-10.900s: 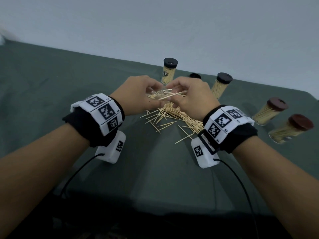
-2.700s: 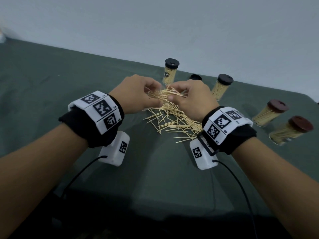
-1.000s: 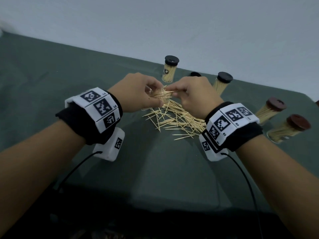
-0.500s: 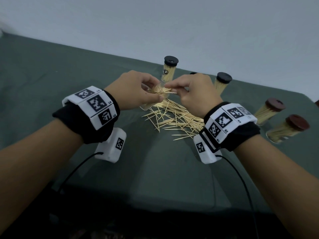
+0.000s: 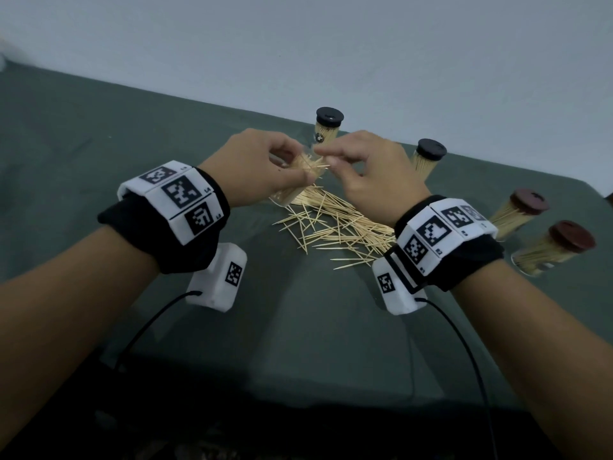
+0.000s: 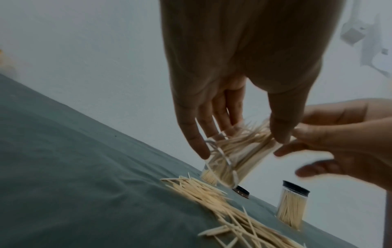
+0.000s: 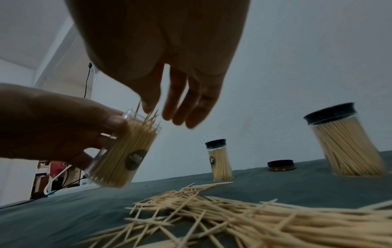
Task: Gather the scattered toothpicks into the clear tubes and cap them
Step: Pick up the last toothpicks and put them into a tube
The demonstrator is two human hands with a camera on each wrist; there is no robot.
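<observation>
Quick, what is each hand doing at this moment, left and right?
Left hand: grips the uncapped clear tube, tilted, full of toothpicks.
Right hand: open, fingertips at the toothpicks sticking from its mouth.

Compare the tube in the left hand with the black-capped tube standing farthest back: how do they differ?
The held tube is uncapped, toothpick tips poking past its rim; the far black-capped tube is closed. The held tube is tilted and lifted off the cloth in the left hand; the far one stands upright on it. The right hand works at the held tube's mouth; nothing touches the far one. Both are clear, toothpick-filled, with a dark round label.
</observation>
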